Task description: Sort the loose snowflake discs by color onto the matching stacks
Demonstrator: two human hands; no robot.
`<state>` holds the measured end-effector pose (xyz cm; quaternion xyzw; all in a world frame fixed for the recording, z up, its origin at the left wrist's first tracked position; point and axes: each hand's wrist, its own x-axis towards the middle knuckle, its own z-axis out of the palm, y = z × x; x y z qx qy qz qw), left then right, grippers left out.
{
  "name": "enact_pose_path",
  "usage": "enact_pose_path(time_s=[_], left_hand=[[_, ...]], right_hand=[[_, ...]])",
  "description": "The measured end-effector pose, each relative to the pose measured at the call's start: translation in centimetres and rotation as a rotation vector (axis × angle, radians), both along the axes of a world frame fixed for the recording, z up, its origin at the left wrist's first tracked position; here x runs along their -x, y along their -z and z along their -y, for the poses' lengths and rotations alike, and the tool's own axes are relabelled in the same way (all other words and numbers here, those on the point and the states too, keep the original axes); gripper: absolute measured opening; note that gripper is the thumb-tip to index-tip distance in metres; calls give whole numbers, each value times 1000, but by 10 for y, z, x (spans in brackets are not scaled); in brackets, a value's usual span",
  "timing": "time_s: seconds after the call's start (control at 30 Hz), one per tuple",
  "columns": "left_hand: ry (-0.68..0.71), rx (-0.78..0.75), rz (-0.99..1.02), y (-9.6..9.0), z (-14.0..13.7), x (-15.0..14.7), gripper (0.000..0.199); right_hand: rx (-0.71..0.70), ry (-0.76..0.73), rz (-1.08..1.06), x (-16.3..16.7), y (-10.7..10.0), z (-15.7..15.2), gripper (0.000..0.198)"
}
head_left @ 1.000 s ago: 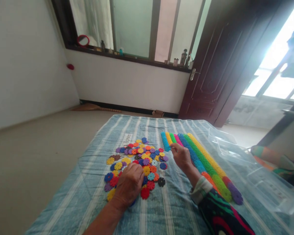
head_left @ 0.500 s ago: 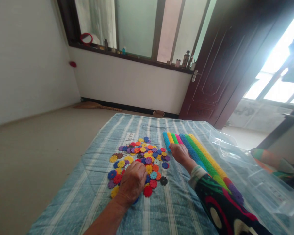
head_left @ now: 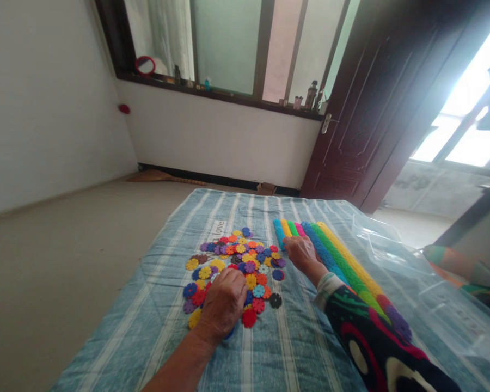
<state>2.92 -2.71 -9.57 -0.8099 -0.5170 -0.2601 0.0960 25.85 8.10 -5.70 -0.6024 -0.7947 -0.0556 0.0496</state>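
A loose pile of flower-shaped plastic discs (head_left: 251,281) in many colours lies on the striped cloth. My left hand (head_left: 225,298) rests over the pile with its fingers curled down; the fingertips and whatever they hold are hidden. To the right, packed rows of such discs lie side by side, among them a long yellow row (head_left: 353,260), a green row (head_left: 343,265) and a short light blue row (head_left: 278,234). At the near end of the light blue row is my right hand (head_left: 303,254), fingers bent together. What it pinches does not show clearly.
Clear plastic boxes (head_left: 459,310) stand at the right of the blue striped cloth (head_left: 163,305). A single black disc (head_left: 275,300) lies at the pile's right edge. Beyond the table are a dark red door (head_left: 363,109) and a sill with bottles (head_left: 311,95).
The whole view has shifted slightly. Both hands keep nearly the same places, the left over the pile and the right by the light blue row.
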Motion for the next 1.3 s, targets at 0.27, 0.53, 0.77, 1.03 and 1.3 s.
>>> enact_pose_path(time_s=[0.27, 0.53, 0.77, 1.03, 1.3], left_hand=[[-3, 2, 18, 1, 1, 0, 19], [-5, 0, 14, 1, 0, 0, 23], [14, -13, -2, 2, 3, 1, 18], [32, -59, -35, 0, 7, -1, 23], [40, -68, -56, -4, 9, -2, 26]], right_hand=[[-41, 14, -56, 2, -1, 7, 20], [-53, -51, -176, 22, 1, 68, 22], [-34, -47, -400, 19, 33, 98, 34], [-2, -162, -571, 31, 48, 90, 45], [-47, -235, -678, 25, 53, 90, 37]])
